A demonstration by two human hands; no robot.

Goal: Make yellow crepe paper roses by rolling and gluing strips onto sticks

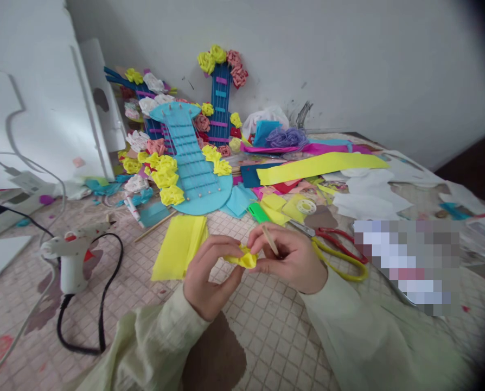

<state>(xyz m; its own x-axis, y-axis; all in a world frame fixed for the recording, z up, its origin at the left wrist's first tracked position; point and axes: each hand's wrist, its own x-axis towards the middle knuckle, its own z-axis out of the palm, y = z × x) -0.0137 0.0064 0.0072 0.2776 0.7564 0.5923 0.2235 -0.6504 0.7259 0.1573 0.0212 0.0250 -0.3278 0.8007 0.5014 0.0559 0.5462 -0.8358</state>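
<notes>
Two hands met at one crumpled yellow paper piece: the left hand pinched it from nine o'clock, the right hand from three, also gripping a wooden stick tilted toward eleven. The piece's long axis ran roughly nine-to-three. Beyond, yellow sheets lay near nine o'clock, nearer the left hand.

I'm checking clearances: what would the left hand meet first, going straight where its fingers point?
Past the yellow paper it holds, the left hand would probably meet the right hand first, though depth is unclear.
</notes>
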